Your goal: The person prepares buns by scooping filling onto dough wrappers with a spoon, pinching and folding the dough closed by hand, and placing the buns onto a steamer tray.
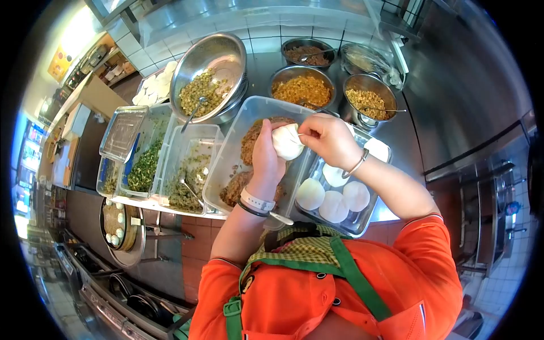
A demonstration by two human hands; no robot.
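Right-hand fingers: thumb and fingertips of the right hand [323,136] pinch the gathered edge of the dough piece.
Left-hand fingers: the left hand [267,150] cups the same piece from its left and below, thumb up along the near side; the far fingers are mostly hidden, so cannot tell how closely they press.
Dough piece: white, rounded, pleated [287,143]; held in the air between both hands, over the clear tub near the front edge of the worktop [403,152].
Wrists: pale band and dark band on the left, a bangle on the right.
Clear tub: under the left hand [226,148]; brown filling inside in mounds.
Tray: right of the tub, by the worktop's front edge [362,231]; flat dough rounds [333,207] lie in it.
Bowls towards the back edge: orange filling [309,69] just behind the tub; brown filling [309,42] beyond it; pale chopped filling [371,81] to the right, spoon in it.
Tilted bowl: large, steel [225,54], left of those; green-yellow filling, spoon.
Worktop's left end: tub of pale green filling [190,135], then a tub of chopped greens [161,129]; white rounds [154,88] piled towards the back left corner.
Off the worktop, lower left: round steamer [135,237] carrying white buns [118,233].
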